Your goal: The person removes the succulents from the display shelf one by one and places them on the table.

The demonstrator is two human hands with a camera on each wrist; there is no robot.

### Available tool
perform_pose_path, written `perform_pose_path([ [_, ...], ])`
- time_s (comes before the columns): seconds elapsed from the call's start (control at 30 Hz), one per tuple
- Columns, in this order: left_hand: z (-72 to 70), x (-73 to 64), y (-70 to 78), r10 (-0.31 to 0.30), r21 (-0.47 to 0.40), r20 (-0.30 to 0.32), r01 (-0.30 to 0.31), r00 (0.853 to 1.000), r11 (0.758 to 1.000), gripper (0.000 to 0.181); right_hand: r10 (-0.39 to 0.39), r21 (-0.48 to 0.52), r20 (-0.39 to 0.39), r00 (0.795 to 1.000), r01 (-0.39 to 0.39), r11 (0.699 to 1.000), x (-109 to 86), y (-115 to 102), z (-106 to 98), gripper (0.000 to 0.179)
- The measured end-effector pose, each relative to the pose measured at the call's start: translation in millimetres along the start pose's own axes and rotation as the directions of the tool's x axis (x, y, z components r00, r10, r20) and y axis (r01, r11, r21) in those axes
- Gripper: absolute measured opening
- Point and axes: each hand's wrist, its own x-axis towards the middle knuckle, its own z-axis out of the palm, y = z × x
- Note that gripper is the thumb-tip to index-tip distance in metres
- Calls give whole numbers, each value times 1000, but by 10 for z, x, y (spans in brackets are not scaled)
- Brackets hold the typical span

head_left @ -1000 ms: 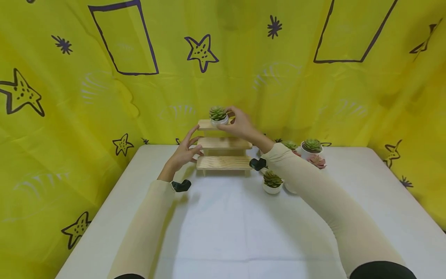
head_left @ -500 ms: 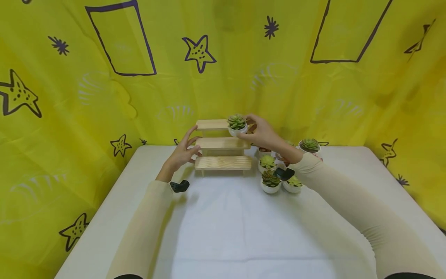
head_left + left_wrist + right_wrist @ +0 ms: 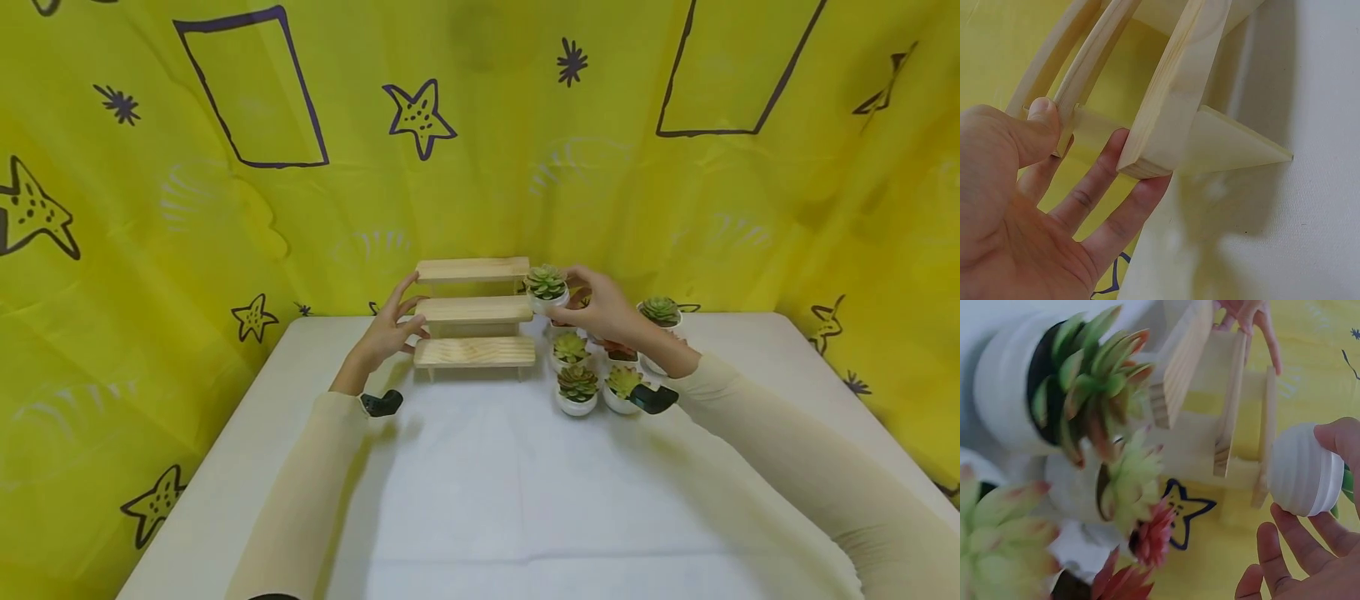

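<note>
A three-tier wooden display stand (image 3: 474,309) stands near the table's back edge. My left hand (image 3: 381,340) holds its left side; in the left wrist view, thumb and fingers are set around the ends of the tiers. My right hand (image 3: 606,313) grips a small potted green succulent (image 3: 547,283) in the air, just off the stand's upper right end. From the right wrist, its ribbed white pot (image 3: 1304,469) shows pinched between thumb and fingers, with most of the leaves hidden. All three tiers carry no pots.
Several potted succulents cluster right of the stand, including a dark green one (image 3: 577,390), a pale green one (image 3: 570,348) and another (image 3: 660,315) farther right. A pink-red one (image 3: 1154,534) shows beside them. A yellow patterned curtain (image 3: 480,183) hangs behind the white table (image 3: 465,483).
My right hand has lifted the succulent off the top tier and carried it right and slightly down, past the stand's end. My left hand stays on the stand.
</note>
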Motion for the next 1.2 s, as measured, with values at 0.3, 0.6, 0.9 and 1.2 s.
perform_pose_path([
  [0.3,-12,4,-19,-4,-27,5,4,1000,1000,76,66,-50,13,998,-66,997,-269,148,-174,76],
  [0.6,-26,10,-21,-11,-20,0,11,1000,1000,76,56,-103,-18,998,-58,993,-590,298,-355,73],
  [0.9,-20,10,-17,-6,-9,7,6,1000,1000,76,109,-112,-45,993,-113,987,-899,494,-526,81],
  [1.2,-21,16,-29,-10,-15,1,11,1000,1000,76,92,-131,-87,992,-103,986,-1133,630,-587,75],
])
